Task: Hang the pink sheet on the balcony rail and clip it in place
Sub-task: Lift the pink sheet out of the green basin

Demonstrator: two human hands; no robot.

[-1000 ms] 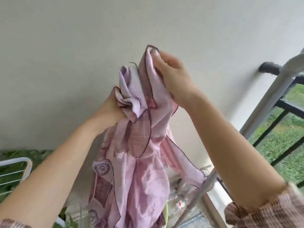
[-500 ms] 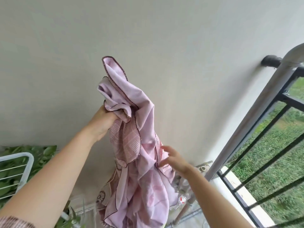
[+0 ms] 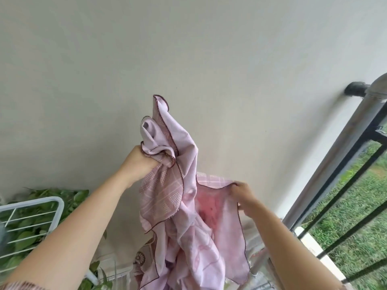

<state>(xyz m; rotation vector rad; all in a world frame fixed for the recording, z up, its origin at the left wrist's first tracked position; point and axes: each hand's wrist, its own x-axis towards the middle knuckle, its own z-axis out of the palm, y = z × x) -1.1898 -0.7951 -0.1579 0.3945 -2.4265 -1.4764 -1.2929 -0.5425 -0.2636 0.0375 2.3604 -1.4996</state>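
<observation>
Both bare forearms reach forward. The left grip (image 3: 142, 162), held higher, bunches the pink sheet (image 3: 188, 237) in a closed fist; the right grip (image 3: 244, 195), lower, pinches its edge.

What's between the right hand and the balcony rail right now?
Nothing in the way: the head view shows only bare wall between the right hand, pinching the pink sheet, and the balcony rail.
</observation>
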